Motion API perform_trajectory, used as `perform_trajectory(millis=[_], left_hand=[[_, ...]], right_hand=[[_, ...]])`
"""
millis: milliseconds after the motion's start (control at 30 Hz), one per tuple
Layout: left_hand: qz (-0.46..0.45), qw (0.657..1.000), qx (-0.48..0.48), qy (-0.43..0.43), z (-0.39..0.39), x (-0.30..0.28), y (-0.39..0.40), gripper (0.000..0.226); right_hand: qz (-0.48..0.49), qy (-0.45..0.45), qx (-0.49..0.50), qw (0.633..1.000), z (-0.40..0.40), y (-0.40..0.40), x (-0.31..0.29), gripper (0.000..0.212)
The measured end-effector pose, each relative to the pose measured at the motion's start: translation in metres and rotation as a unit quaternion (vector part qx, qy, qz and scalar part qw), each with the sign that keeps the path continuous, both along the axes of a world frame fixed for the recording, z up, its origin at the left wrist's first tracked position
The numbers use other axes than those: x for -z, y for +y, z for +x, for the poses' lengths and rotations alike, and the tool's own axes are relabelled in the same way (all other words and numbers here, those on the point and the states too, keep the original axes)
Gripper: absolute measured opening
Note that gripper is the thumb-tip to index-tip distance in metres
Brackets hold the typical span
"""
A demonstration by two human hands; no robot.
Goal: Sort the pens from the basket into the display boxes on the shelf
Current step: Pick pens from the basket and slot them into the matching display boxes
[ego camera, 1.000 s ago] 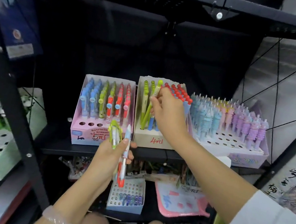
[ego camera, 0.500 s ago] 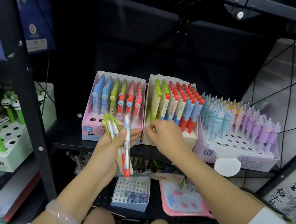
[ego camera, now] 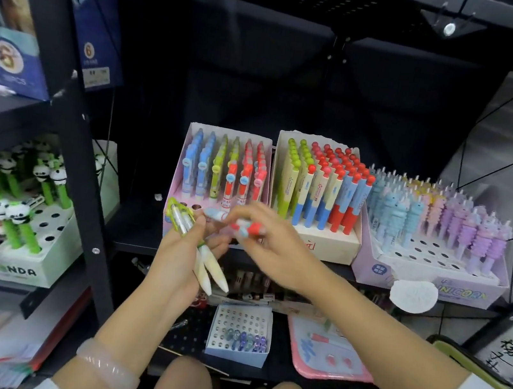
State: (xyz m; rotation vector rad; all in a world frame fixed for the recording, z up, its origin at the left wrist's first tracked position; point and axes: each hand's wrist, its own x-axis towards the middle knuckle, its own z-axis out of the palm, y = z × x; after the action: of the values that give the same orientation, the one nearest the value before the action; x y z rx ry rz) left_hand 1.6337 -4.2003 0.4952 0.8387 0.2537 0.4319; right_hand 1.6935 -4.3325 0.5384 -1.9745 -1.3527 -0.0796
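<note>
Nearest, the left hand (ego camera: 187, 252) gripped a bundle of green pens (ego camera: 204, 261) as a ready supply, while the right hand (ego camera: 268, 246) pinched one red pen (ego camera: 245, 227) crosswise, apparently to slot it. Beyond, the pink box (ego camera: 182, 165) showed empty front holes

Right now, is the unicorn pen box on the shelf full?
Not full. The unicorn box holds rows of pastel pens at the back, but several rows of front holes are empty.

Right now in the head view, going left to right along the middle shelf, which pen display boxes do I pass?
Pink box of blue, green and red pens → cream box of red-capped and green-capped pens → lilac unicorn box of pastel ridged pens.
</note>
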Motion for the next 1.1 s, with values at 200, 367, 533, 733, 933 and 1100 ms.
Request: perform_trajectory(millis=[200, 367, 533, 733, 933, 1100], left_hand=[[0.017, 0.999, -0.028, 0.01, -0.006, 0.001, 0.02, 0.01], [0.022, 0.997, -0.077, 0.006, -0.009, 0.004, 0.03, 0.008], [0.101, 0.991, -0.081, 0.025, -0.012, 0.01, 0.031, 0.01], [0.138, 0.987, -0.069, 0.048, -0.015, 0.014, 0.035, 0.022], [0.152, 0.986, -0.054, 0.036, -0.017, 0.012, 0.034, 0.01], [0.192, 0.979, -0.068, 0.016, -0.021, 0.01, 0.035, 0.008]], right_hand=[[0.118, 0.301, -0.038, 0.946, 0.0, 0.017, -0.022, 0.03], [0.228, 0.281, 0.025, 0.932, 0.003, 0.038, -0.02, 0.01], [0.23, 0.126, 0.126, 0.957, 0.018, 0.052, -0.031, 0.012], [0.126, -0.052, 0.211, 0.968, 0.04, 0.062, -0.038, 0.018], [-0.054, -0.206, 0.276, 0.937, 0.039, 0.077, -0.036, 0.037], [-0.085, -0.226, 0.312, 0.919, 0.031, 0.081, -0.04, 0.044]])
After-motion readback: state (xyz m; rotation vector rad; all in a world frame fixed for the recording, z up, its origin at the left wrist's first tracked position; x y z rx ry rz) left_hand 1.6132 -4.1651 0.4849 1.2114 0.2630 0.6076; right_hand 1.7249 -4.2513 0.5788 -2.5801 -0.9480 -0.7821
